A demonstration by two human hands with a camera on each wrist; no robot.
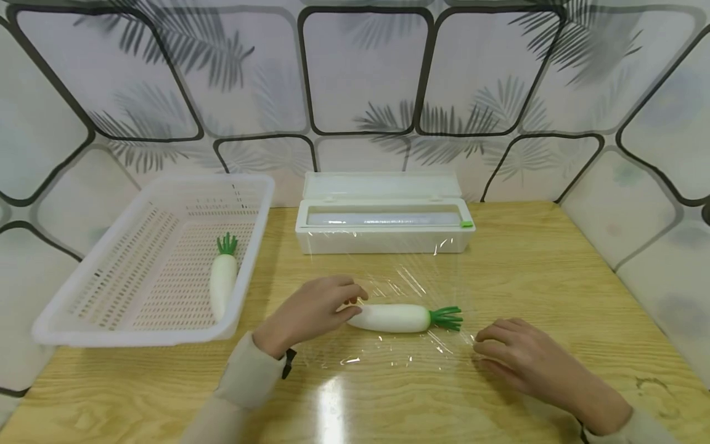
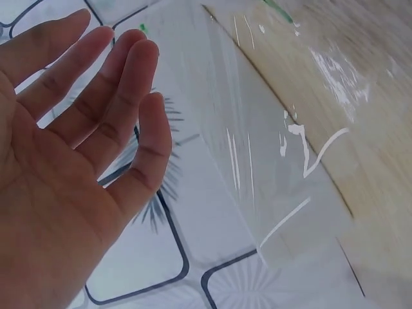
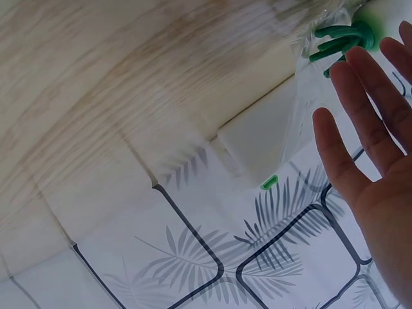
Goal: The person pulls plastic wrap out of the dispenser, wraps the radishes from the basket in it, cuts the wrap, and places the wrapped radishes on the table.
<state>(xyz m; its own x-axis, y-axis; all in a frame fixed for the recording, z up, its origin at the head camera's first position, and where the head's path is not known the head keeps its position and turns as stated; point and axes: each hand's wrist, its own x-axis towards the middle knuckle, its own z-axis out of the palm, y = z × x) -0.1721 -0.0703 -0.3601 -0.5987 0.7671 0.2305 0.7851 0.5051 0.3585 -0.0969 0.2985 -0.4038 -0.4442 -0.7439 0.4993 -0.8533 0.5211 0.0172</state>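
A white radish [image 1: 396,318] with green stalks lies sideways on a sheet of clear plastic wrap [image 1: 407,277], which stretches from a white wrap dispenser [image 1: 383,240] with its lid raised. At the radish's left tip is my left hand [image 1: 322,310], its thumb and fingers apart; the left wrist view shows this hand [image 2: 84,135] with relaxed fingers and an empty palm. My right hand [image 1: 527,359] is low over the table beside the wrap's right edge, past the stalks. Loosely extended fingers [image 3: 360,122] show in the right wrist view, with nothing gripped.
On the left stands a white perforated basket [image 1: 150,336] with a second radish [image 1: 223,283] along its right side. A green slider [image 1: 467,224] sits at the dispenser's right end. Behind the wooden table [image 1: 560,277] rises a leaf-patterned backdrop [image 1: 366,74].
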